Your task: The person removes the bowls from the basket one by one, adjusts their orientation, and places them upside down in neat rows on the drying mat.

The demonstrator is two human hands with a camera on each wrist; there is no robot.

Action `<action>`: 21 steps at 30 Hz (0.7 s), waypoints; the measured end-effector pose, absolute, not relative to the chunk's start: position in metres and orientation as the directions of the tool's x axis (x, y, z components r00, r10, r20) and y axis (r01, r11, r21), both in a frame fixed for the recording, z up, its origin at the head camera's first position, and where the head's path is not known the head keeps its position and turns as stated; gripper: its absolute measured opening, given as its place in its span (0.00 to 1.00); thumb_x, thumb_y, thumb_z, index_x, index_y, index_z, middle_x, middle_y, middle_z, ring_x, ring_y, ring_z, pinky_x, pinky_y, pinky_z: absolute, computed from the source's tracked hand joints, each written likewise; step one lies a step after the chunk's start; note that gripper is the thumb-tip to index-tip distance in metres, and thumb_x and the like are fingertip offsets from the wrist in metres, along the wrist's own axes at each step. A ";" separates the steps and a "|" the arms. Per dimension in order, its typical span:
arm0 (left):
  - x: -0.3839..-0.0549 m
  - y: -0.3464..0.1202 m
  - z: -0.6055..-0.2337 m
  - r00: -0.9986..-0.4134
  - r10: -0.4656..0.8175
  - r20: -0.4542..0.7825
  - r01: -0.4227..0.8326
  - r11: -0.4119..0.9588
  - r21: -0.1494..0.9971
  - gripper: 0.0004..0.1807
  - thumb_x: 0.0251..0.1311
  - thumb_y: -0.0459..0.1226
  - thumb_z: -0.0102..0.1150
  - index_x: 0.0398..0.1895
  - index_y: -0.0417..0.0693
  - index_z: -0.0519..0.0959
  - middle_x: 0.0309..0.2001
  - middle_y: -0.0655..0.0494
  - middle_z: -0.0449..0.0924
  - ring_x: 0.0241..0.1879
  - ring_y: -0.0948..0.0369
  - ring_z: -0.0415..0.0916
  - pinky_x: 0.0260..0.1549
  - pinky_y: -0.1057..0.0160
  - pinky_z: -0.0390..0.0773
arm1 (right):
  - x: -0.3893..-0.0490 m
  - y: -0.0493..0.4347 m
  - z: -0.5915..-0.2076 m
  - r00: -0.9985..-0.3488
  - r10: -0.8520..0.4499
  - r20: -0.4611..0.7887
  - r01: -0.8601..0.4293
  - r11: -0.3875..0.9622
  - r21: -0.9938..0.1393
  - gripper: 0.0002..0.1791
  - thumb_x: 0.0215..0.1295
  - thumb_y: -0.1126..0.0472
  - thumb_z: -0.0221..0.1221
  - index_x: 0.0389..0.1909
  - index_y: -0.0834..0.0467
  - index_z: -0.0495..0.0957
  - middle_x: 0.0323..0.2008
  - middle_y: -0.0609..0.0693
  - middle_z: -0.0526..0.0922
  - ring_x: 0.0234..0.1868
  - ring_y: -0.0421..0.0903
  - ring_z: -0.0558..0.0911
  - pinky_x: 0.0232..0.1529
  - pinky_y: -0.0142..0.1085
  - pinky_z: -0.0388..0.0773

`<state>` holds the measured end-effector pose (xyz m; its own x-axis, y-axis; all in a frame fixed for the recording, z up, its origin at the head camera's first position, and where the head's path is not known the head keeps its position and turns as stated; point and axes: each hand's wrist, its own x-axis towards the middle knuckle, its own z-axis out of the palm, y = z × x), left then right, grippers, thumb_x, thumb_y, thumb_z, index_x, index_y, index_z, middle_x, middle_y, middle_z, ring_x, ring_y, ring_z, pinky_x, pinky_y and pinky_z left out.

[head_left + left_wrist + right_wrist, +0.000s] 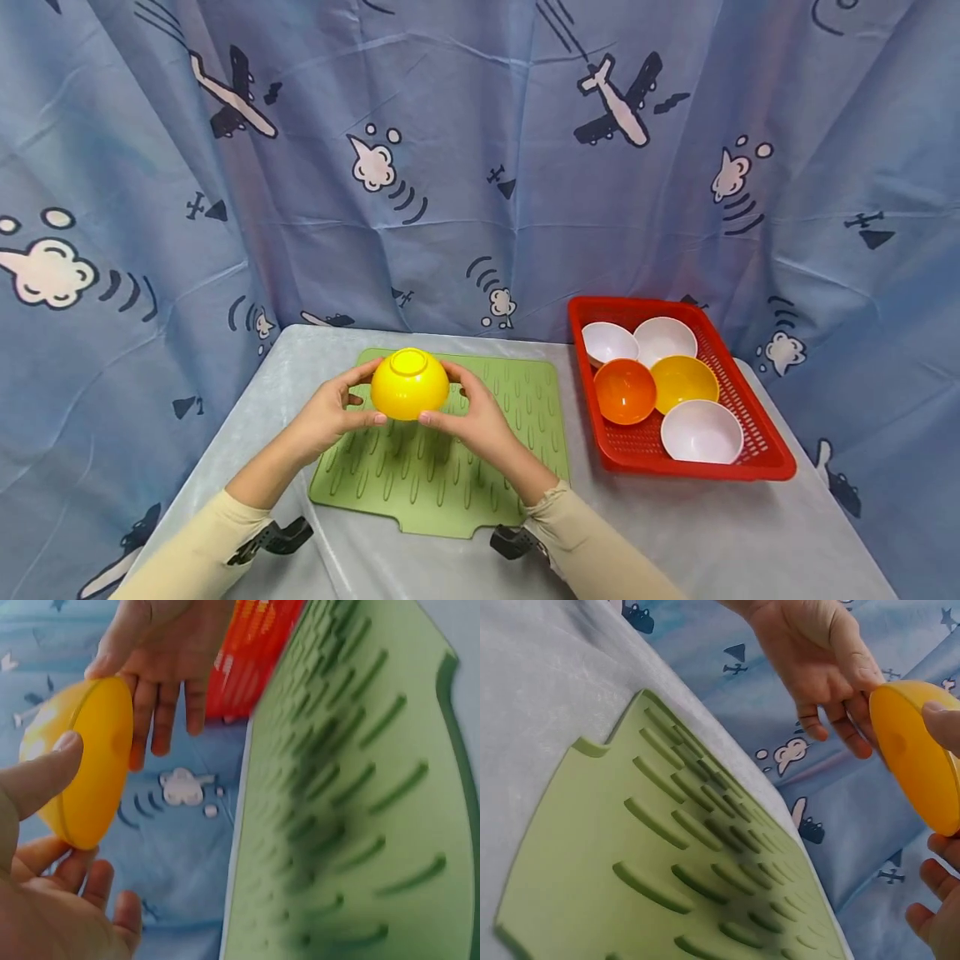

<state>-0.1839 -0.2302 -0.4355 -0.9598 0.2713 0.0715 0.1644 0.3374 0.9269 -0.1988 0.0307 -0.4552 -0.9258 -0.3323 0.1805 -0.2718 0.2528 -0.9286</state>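
A glossy yellow bowl is held upside down above a green ridged drying mat, its foot ring facing up. On its left side my left hand pinches the rim between thumb and fingers. My right hand grips the opposite side the same way. In the left wrist view the bowl hangs apart from the mat, with the left thumb on its outer wall. The right wrist view shows the bowl's hollow inside and the left hand at its far edge.
A red plastic basket stands right of the mat, holding several bowls: white ones, an orange one and a yellow one. A pale cloth covers the table. Behind it hangs a blue curtain printed with airplanes.
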 end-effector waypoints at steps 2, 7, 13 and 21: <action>-0.188 -0.237 -0.437 -0.957 0.279 0.084 0.180 0.336 0.924 0.48 0.57 0.33 0.75 0.79 0.43 0.60 0.70 0.38 0.68 0.59 0.50 0.70 0.56 0.51 0.68 | -0.203 0.023 -0.458 -0.929 -0.325 0.176 -0.266 0.258 -0.929 0.48 0.55 0.48 0.76 0.75 0.49 0.65 0.70 0.49 0.71 0.73 0.51 0.66 0.72 0.63 0.56; -0.203 -0.252 -0.443 -0.945 0.309 0.111 0.216 0.330 0.919 0.47 0.57 0.31 0.73 0.79 0.42 0.60 0.70 0.38 0.67 0.63 0.50 0.66 0.56 0.48 0.67 | -0.215 0.010 -0.465 -0.934 -0.313 0.173 -0.268 0.292 -0.918 0.48 0.54 0.47 0.77 0.75 0.48 0.65 0.74 0.49 0.66 0.77 0.53 0.61 0.73 0.65 0.53; -0.225 -0.265 -0.450 -0.949 0.305 0.075 0.192 0.375 0.907 0.47 0.56 0.31 0.74 0.79 0.43 0.61 0.70 0.39 0.67 0.63 0.46 0.65 0.53 0.53 0.66 | -0.234 -0.003 -0.468 -0.934 -0.302 0.190 -0.297 0.364 -0.883 0.48 0.52 0.46 0.77 0.74 0.48 0.67 0.73 0.49 0.68 0.75 0.53 0.63 0.72 0.62 0.57; -0.248 -0.275 -0.461 -0.961 0.271 0.047 0.168 0.441 0.882 0.47 0.55 0.32 0.75 0.78 0.43 0.62 0.68 0.38 0.70 0.61 0.43 0.69 0.50 0.54 0.72 | -0.260 -0.019 -0.477 -0.941 -0.309 0.140 -0.262 0.399 -0.879 0.50 0.53 0.49 0.78 0.76 0.51 0.65 0.74 0.50 0.68 0.75 0.53 0.64 0.74 0.59 0.58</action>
<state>-0.2477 -0.2753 -0.4610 -0.9614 0.2711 0.0471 0.1676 0.4411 0.8817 -0.2599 -0.0187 -0.4770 -0.9408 -0.3086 0.1399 -0.2615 0.3990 -0.8789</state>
